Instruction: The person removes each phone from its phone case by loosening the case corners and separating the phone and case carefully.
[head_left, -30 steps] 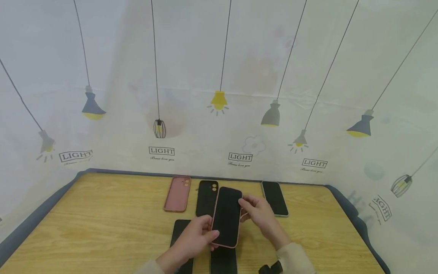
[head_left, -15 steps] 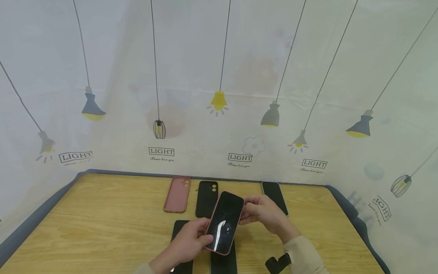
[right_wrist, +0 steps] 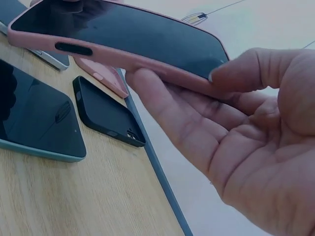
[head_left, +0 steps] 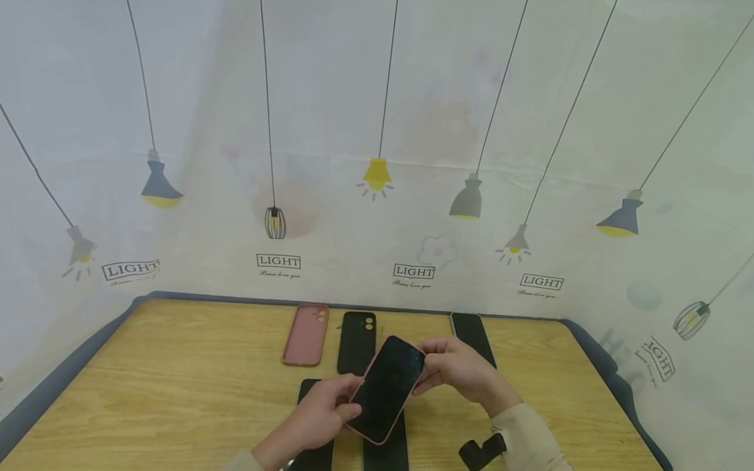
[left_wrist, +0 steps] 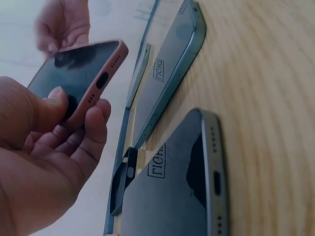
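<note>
A black-screened smartphone in a pink case is held above the table, screen up and tilted, by both hands. My left hand grips its lower left end; in the left wrist view the thumb lies on the screen and the fingers curl underneath. My right hand pinches the upper right corner; in the right wrist view its thumb is at the case's edge and the fingers are beneath. The pink rim runs along the visible sides, with a port cutout at the bottom end. The phone's back is hidden.
Below the hands lie a teal-edged phone and a silver-edged phone. At the back rest an empty pink case, a black case and another phone. A patterned curtain rises behind the wooden table.
The cased phone has turned clockwise and come slightly nearer to me. My left hand has shifted down and left, my right hand slightly right, both still holding it.
</note>
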Demonstrator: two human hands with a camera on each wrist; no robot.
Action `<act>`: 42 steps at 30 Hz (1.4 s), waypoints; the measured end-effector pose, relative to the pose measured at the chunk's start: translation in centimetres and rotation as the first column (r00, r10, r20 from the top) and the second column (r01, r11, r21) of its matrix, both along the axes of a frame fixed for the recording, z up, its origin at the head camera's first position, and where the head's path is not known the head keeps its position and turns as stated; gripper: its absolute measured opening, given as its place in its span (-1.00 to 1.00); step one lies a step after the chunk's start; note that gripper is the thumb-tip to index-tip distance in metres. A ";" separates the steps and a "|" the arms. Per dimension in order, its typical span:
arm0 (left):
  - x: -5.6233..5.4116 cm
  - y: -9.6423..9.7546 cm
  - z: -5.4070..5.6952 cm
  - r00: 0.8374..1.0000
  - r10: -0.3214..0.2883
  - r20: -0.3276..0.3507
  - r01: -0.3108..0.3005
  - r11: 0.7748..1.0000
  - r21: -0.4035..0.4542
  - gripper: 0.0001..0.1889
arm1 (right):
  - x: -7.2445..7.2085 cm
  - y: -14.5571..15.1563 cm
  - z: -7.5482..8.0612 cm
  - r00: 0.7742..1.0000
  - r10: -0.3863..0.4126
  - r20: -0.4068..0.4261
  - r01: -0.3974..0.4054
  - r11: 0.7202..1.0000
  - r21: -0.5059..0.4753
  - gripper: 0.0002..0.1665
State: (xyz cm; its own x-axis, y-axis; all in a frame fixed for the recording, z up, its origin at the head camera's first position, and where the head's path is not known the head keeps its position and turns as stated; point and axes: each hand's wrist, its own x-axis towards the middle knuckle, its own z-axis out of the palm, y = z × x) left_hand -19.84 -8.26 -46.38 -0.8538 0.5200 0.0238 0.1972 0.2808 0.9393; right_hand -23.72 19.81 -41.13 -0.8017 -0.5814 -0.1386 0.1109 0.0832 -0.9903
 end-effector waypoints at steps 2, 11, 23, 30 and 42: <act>-0.2 -0.2 -0.1 1.000 -0.013 -0.004 0.013 1.000 0.015 -0.72 | 0.0 0.2 0.0 0.999 0.034 0.011 -0.033 0.999 -0.039 -0.68; -1.2 -1.2 -0.4 0.987 -0.125 0.103 0.113 0.987 0.116 -0.71 | 0.3 0.3 0.2 0.991 0.133 -0.001 -0.132 0.982 -0.134 -0.66; -1.3 -1.9 0.0 0.967 -0.223 0.124 0.188 0.952 0.243 -0.88 | 0.7 -0.3 0.1 0.978 0.183 -0.096 -0.205 0.920 -0.333 -0.56; -1.3 -1.9 -0.2 0.970 -0.201 0.138 0.157 0.948 0.276 -0.84 | 0.6 -0.2 -0.2 0.988 0.142 -0.056 -0.152 0.945 -0.288 -0.71; -1.5 -0.4 0.5 0.989 0.036 0.144 -0.061 0.983 0.176 -0.93 | 2.3 -1.5 -2.4 0.996 0.084 0.026 -0.079 0.985 -0.151 -0.52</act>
State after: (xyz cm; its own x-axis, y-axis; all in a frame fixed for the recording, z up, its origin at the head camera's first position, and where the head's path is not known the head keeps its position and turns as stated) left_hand -21.32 -8.67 -45.86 -0.8794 0.4759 -0.0088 0.0505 0.1116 0.9925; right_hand -21.46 18.29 -43.54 -0.7475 -0.6605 -0.0704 0.1423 -0.0556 -0.9883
